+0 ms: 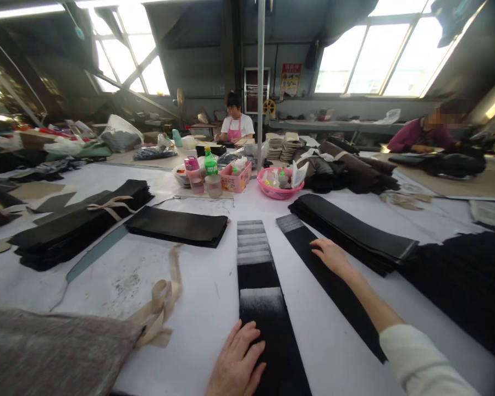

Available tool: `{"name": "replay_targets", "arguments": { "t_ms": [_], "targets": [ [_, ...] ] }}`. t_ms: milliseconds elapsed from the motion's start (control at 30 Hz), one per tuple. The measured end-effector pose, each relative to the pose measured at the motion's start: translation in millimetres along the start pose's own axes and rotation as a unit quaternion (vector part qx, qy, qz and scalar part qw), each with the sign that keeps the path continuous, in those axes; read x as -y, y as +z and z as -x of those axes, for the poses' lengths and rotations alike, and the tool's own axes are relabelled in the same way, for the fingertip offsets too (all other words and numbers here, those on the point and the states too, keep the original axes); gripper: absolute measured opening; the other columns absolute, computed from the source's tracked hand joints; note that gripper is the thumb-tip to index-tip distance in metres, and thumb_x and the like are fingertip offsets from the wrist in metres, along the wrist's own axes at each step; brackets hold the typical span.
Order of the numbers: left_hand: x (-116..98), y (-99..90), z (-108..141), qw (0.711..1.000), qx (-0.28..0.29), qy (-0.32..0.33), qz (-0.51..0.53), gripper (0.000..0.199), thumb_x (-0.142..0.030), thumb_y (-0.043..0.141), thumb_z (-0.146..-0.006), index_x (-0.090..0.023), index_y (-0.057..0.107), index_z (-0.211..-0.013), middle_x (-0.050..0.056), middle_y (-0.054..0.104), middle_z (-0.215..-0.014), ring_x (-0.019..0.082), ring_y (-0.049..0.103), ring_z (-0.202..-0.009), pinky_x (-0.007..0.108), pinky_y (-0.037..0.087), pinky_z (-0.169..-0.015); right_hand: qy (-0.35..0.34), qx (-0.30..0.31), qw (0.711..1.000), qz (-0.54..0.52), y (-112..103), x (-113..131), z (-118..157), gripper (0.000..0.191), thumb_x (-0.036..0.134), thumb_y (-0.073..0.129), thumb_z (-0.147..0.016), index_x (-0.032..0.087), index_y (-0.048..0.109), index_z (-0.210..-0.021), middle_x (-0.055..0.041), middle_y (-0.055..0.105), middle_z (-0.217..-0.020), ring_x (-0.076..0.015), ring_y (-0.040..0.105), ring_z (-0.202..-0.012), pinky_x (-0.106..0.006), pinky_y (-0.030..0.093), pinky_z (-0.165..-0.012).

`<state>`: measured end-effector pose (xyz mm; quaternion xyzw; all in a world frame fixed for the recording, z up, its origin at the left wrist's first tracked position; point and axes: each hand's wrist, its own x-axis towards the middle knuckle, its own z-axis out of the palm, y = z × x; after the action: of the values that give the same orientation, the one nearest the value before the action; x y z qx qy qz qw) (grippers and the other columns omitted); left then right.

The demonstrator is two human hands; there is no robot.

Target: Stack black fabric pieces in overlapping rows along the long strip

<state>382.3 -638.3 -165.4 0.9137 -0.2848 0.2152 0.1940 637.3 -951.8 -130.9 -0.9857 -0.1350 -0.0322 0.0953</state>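
Note:
Long black strips with whitish, banded far ends lie on the white table. My left hand (240,360) rests with its fingers spread at the left edge of the middle strip (259,275), near the bottom of the view. On the right, my right hand (330,256) is over a second black strip (342,297), fingers apart and touching its upper part. Beyond that strip lies a stack of dark pieces (350,225). Neither hand has anything gripped in it.
Another black stack (177,224) and a tied bundle (86,220) lie to the left, near a beige ribbon (163,300) and grey cloth (58,352). A pink basket (280,192), bottles and a pole (260,82) stand ahead. Two people sit farther back.

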Motion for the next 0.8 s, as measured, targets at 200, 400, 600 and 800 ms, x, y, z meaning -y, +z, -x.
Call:
{"name": "replay_targets", "arguments": {
  "t_ms": [200,400,600,800],
  "targets": [
    [6,3.2,-4,1.000,-0.013,0.020,-0.011,0.026,-0.013,0.055,-0.079,-0.018,0.062,-0.104,0.008,0.065,-0.106,0.022,0.061,-0.111,0.038,0.052,-0.097,-0.022,0.021,0.999,0.027,10,5,-63,0.026,0.026,0.058,-0.087,0.024,0.063,-0.113,-0.0061,0.061,-0.114,-0.0229,0.055,-0.107,-0.032,0.046,-0.082],
    [12,11.6,-5,0.999,-0.039,0.033,-0.017,0.025,-0.011,0.054,-0.077,-0.018,0.063,-0.099,0.007,0.067,-0.100,0.020,0.063,-0.106,0.035,0.051,-0.098,-0.057,0.055,0.996,0.041,18,5,-96,0.031,0.030,0.061,-0.086,0.025,0.061,-0.117,-0.0052,0.059,-0.118,-0.0232,0.054,-0.108,-0.032,0.046,-0.082],
    [17,16.6,0,0.999,-0.022,0.026,-0.018,0.026,-0.012,0.057,-0.077,-0.020,0.064,-0.101,0.005,0.067,-0.102,0.020,0.063,-0.108,0.035,0.050,-0.099,-0.076,0.072,0.993,0.059,17,5,-108,0.022,0.029,0.066,-0.081,0.027,0.064,-0.102,-0.0033,0.061,-0.106,-0.0219,0.055,-0.099,-0.030,0.044,-0.076],
    [18,17.2,-2,0.999,-0.043,0.026,-0.015,0.023,-0.014,0.056,-0.079,-0.020,0.065,-0.099,0.004,0.068,-0.099,0.020,0.064,-0.105,0.034,0.052,-0.097,-0.085,0.033,0.993,0.070,15,18,-99,0.011,0.021,0.065,-0.078,0.023,0.060,-0.087,-0.0047,0.059,-0.101,-0.0232,0.051,-0.100,-0.033,0.038,-0.080]
  ]
}}
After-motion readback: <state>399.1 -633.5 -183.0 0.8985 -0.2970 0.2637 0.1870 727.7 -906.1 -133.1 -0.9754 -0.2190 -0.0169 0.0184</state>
